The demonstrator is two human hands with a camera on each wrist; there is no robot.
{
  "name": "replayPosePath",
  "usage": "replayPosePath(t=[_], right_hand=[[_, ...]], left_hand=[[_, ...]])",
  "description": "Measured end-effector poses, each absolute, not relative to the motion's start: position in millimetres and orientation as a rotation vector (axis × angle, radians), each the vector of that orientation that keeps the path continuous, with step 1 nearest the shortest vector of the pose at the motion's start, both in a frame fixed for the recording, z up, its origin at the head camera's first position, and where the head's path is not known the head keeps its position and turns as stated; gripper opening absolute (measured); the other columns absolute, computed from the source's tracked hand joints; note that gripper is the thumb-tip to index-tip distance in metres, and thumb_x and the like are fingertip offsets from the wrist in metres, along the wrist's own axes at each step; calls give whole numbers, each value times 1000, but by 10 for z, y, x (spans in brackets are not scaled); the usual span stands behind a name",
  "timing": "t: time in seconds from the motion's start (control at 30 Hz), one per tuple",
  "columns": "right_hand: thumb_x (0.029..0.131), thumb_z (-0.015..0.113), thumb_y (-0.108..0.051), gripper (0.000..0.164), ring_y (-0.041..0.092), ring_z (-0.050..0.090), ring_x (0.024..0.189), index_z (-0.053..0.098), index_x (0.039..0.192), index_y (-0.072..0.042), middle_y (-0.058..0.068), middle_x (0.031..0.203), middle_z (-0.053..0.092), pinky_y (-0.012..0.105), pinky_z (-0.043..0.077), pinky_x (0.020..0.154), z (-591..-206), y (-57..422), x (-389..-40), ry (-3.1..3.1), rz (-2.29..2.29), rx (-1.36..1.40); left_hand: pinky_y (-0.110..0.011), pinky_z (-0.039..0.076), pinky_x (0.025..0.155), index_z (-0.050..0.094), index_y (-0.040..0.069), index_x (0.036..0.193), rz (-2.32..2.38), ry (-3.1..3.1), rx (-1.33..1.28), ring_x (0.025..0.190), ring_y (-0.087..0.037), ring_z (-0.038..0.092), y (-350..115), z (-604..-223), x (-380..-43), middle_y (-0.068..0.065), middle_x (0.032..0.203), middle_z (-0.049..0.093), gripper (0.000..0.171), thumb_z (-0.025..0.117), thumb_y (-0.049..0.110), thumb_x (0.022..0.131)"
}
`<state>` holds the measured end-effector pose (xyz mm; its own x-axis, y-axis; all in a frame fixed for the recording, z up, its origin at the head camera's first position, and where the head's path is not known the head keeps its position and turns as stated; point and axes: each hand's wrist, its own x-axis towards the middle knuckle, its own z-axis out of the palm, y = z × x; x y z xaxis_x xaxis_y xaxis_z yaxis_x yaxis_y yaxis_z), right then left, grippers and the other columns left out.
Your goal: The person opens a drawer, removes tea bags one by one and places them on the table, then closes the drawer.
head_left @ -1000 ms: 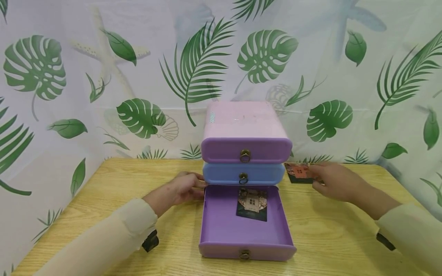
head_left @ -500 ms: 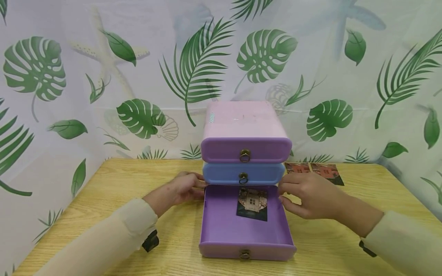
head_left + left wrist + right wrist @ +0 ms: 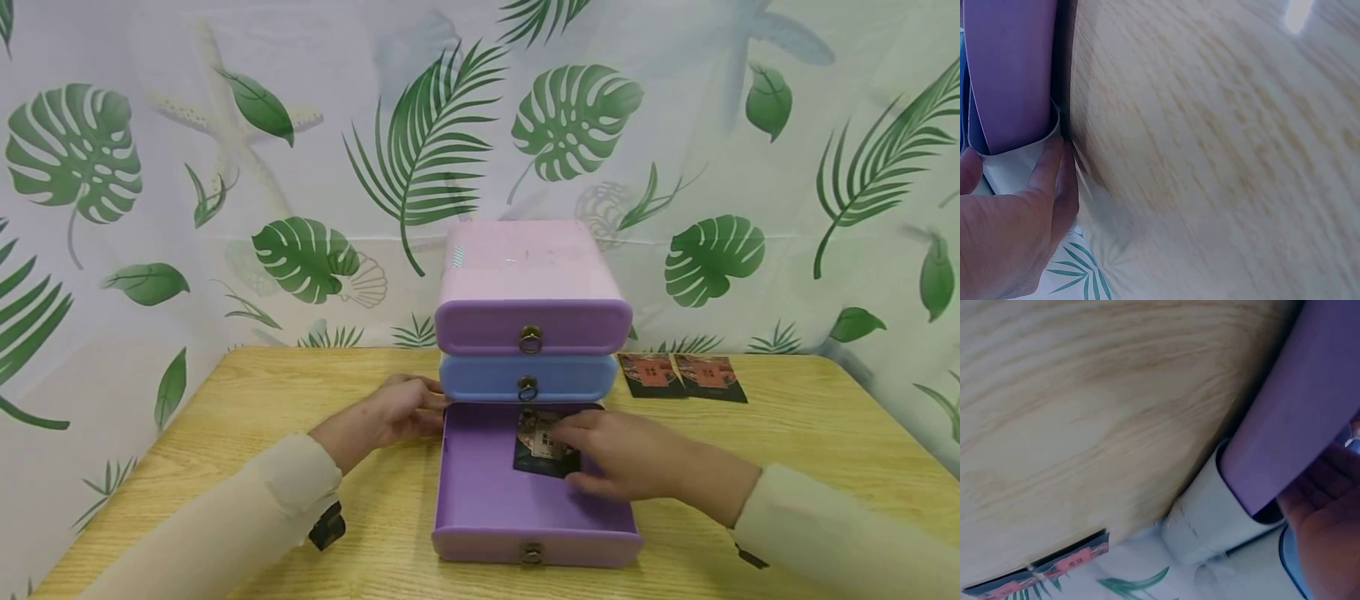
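Observation:
A drawer unit (image 3: 532, 258) stands on the table with its bottom purple drawer (image 3: 502, 500) pulled out. Inside lies a flat square printed packet (image 3: 534, 454), dark green along one edge with a beige label. My right hand (image 3: 630, 458) reaches over the drawer's right wall, fingers extended across the packet's right part and hiding some of it. In the right wrist view that hand is mostly cut off by the frame edge, beside the purple drawer wall (image 3: 1297, 406). My left hand (image 3: 401, 408) touches the unit's left side, its fingers laid along the white casing (image 3: 1016, 165).
Two similar packets with red labels, a left one (image 3: 651, 377) and a right one (image 3: 711, 379), lie side by side to the right of the unit. Above the pulled-out drawer are a closed blue drawer (image 3: 480, 379) and a closed purple drawer (image 3: 480, 327). A leaf-printed cloth (image 3: 300, 167) hangs behind.
My right hand has left the red-labelled packet at the right, now lying beside the other one, and moved left and down over the drawer's packet. My left hand has stayed put.

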<state>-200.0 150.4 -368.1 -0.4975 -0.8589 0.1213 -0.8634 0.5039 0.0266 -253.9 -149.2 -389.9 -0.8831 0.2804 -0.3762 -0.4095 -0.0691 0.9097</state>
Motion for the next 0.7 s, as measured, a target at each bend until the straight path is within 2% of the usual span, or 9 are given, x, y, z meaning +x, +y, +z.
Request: replayPosePath(t=[0.1, 0.23, 0.37, 0.53, 0.7], right_hand=[[84, 61, -41, 63, 25, 51, 112, 46, 128, 1, 16, 125, 54, 41, 47, 93, -3735, 1452, -2021, -2703, -18, 1462], [84, 59, -46, 74, 31, 48, 115, 39, 133, 5, 21, 128, 50, 45, 44, 96, -3792, 1400, -2054, -2740, -115, 1421], [82, 60, -46, 75, 32, 50, 111, 39, 132, 6, 21, 124, 52, 44, 45, 95, -3830, 1375, -2109, -2711, -160, 1383], [81, 59, -41, 67, 26, 55, 102, 44, 128, 3, 15, 117, 57, 42, 49, 89, -3862, 1354, -2161, -2712, -166, 1393], [80, 60, -49, 66, 24, 56, 97, 49, 126, -1, 11, 112, 60, 41, 50, 85, -3858, 1312, -2154, -2767, -182, 1379]], left_hand=[[-41, 49, 90, 45, -10, 121, 2008, 1741, -133, 96, -33, 59, -1493, -3906, -2538, -26, 118, 50, 38, 52, -6, 84], [-41, 49, 90, 45, -9, 121, 1992, 1756, -138, 96, -33, 59, -1495, -3897, -2535, -26, 119, 50, 38, 53, -4, 84], [-41, 50, 89, 45, -8, 122, 1980, 1776, -135, 95, -32, 60, -1492, -3892, -2539, -26, 119, 51, 39, 54, -3, 84], [-40, 51, 87, 45, -8, 121, 1983, 1782, -143, 93, -32, 60, -1490, -3898, -2539, -26, 116, 52, 38, 54, -3, 84], [-40, 50, 88, 45, -8, 121, 1985, 1776, -148, 93, -32, 60, -1493, -3900, -2536, -25, 117, 51, 38, 54, -4, 84]])
